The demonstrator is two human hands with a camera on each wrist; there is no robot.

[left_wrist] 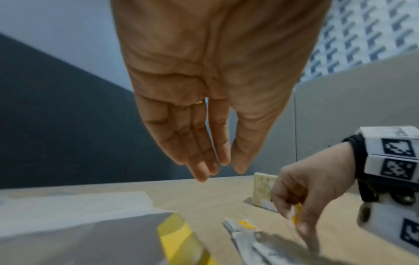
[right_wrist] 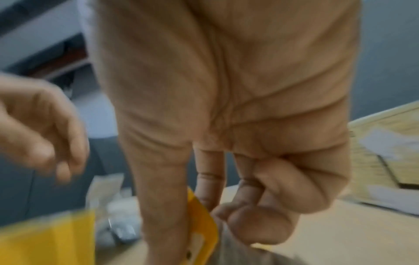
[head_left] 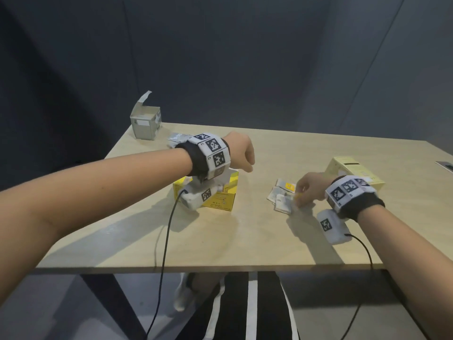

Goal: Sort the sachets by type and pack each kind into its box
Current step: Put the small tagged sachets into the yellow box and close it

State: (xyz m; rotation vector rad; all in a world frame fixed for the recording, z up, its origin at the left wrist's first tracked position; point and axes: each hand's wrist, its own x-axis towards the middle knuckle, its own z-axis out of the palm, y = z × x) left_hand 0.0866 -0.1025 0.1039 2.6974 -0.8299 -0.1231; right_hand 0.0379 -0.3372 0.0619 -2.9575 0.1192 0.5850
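— Where is the sachet being handled?

— Right of centre in the head view. The right hand (head_left: 309, 191) pinches a small yellow-and-white paper sachet (right_wrist: 200, 224) between thumb and fingers (right_wrist: 207, 179), directly above a loose pile of grey-white paper sachets (head_left: 282, 196) lying on the pale wooden surface (head_left: 245, 231).

— Which way does it point?

— In the right wrist view its long axis runs roughly up and down the frame, one yellow end poking out below the thumb. The picture is blurred, so I cannot tell its exact tilt.

— And the left hand?

— The left hand (head_left: 241, 153) hangs over the open bright yellow cardboard box (head_left: 220, 196) at the centre left, holding nothing, its fingers (left_wrist: 199, 148) straight and pressed side by side.

— The other boxes?

— A pale cream cardboard box (head_left: 353, 171) sits just behind the right wrist. A grey cardboard box with its lid flap raised (head_left: 145, 125) stands on the surface's upper-left corner, with a few silver-grey sachets (head_left: 177, 138) beside it.

— Room to move?

— Bare wood lies between the yellow box and the pile, and a broad strip runs along the near edge.
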